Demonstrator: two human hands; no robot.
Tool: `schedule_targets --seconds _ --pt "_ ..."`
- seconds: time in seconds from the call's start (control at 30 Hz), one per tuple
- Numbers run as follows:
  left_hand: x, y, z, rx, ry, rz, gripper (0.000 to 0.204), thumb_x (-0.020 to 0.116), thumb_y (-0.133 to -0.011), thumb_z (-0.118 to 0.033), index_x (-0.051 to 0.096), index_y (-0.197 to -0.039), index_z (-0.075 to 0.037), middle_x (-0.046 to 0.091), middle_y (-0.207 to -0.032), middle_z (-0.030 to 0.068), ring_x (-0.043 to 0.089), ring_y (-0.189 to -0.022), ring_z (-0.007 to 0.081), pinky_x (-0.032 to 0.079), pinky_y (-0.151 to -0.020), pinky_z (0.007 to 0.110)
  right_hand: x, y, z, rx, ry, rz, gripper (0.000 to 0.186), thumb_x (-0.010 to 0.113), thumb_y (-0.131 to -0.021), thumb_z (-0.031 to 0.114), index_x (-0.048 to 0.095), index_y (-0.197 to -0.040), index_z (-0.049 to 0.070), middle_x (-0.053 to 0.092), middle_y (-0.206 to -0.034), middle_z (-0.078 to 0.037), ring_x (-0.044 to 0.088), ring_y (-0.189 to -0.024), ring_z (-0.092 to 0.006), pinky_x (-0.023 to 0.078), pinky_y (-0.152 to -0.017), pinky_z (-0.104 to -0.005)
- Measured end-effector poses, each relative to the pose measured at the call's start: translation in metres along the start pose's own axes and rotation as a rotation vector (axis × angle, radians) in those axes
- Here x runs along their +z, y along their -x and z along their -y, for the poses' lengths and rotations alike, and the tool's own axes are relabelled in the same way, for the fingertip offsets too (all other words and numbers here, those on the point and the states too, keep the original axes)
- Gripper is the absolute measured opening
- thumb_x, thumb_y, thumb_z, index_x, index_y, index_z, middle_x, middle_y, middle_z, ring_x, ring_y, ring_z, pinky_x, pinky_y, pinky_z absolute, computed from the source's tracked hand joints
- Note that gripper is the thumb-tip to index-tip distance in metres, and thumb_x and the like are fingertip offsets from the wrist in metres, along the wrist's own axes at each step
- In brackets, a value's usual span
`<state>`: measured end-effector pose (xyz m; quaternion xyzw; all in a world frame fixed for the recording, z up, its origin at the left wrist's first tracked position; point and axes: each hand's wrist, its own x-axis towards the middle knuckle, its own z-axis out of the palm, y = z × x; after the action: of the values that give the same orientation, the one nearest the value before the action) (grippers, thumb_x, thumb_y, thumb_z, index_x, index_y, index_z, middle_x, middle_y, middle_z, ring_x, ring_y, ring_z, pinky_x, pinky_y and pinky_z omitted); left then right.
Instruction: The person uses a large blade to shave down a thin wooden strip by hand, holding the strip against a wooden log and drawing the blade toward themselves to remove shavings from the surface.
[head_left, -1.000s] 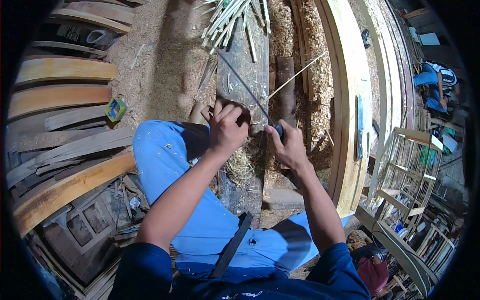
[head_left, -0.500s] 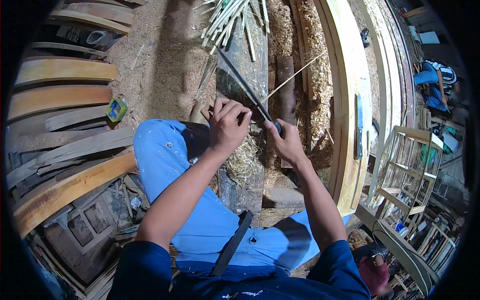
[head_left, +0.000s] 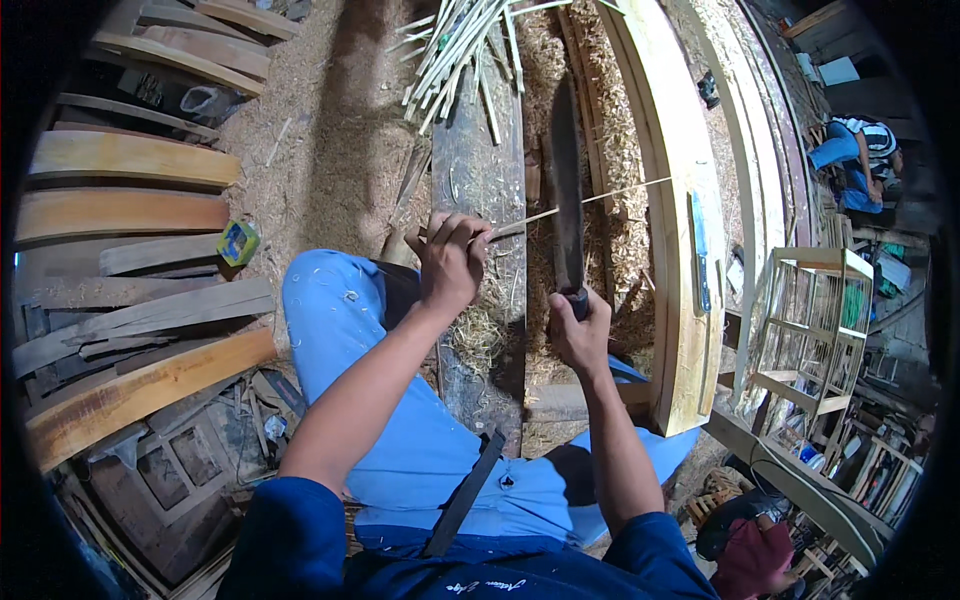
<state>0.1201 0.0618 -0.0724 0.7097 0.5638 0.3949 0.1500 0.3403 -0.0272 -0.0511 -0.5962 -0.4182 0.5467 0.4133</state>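
Note:
My right hand point(head_left: 583, 330) is closed round the handle of a machete point(head_left: 567, 180), its dark blade pointing away from me. Pinched in my left hand point(head_left: 450, 262) is a thin bamboo strip point(head_left: 625, 192), which stretches to the right across the view. The blade crosses in front of the strip; whether they touch I cannot tell. Beneath my left hand runs a dark, worn plank point(head_left: 470, 190). Curled shavings point(head_left: 478, 340) are heaped on it, close to my legs. At its far end lies a loose bundle of pale strips point(head_left: 465, 50).
Long pale beams point(head_left: 690, 130) stand along the right, one bearing a blue-handled tool point(head_left: 701, 250). Beyond them is a slatted wooden frame point(head_left: 815, 340). Boards point(head_left: 125, 215) and a yellow tape measure point(head_left: 238, 243) lie left. Other people point(head_left: 858, 160) sit at the far right.
The machete has swung from slanting up-left to pointing straight ahead, and my right hand has moved right and nearer. The strip now lies flatter, still in my left hand.

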Motion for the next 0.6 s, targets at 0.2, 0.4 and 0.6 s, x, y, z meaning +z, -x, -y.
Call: schedule_targets --seconds 0.2,0.4,0.6 --pt "-0.031 -0.007 -0.03 -0.075 0.046 0.145 0.009 0.061 -0.104 -0.013 0.07 -0.107 -0.011 0.07 -0.097 0.0062 0.063 -0.103 0.0278 0.04 -0.089 0.043 -0.009 0.035 0.019 -0.057 -0.093 -0.172 0.022 0.071 -0.106 0.025 0.067 -0.101 0.004 0.054 -0.072 0.007 0.049 -0.063 -0.0021 0.039 -0.055 -0.0228" --pt "-0.065 -0.009 -0.049 -0.367 0.327 0.086 0.02 0.067 -0.106 -0.02 0.071 -0.108 0.0 0.064 -0.073 0.0068 0.054 -0.063 0.0114 0.044 -0.059 0.033 -0.012 0.075 0.014 -0.087 -0.087 -0.193 0.039 0.056 -0.113 0.033 0.069 -0.13 0.001 0.055 -0.076 0.006 0.049 -0.063 -0.0024 0.038 -0.054 -0.0231" --pt "-0.08 -0.004 -0.041 -0.468 0.337 0.047 0.025 0.067 -0.106 -0.023 0.075 -0.099 0.0 0.063 -0.067 0.0041 0.051 -0.061 0.0088 0.041 -0.057 0.032 0.032 0.092 0.017 -0.174 0.295 -0.311 0.034 0.063 -0.108 0.021 0.065 -0.131 -0.003 0.07 -0.087 -0.017 0.066 -0.077 -0.0216 0.055 -0.074 -0.0383"
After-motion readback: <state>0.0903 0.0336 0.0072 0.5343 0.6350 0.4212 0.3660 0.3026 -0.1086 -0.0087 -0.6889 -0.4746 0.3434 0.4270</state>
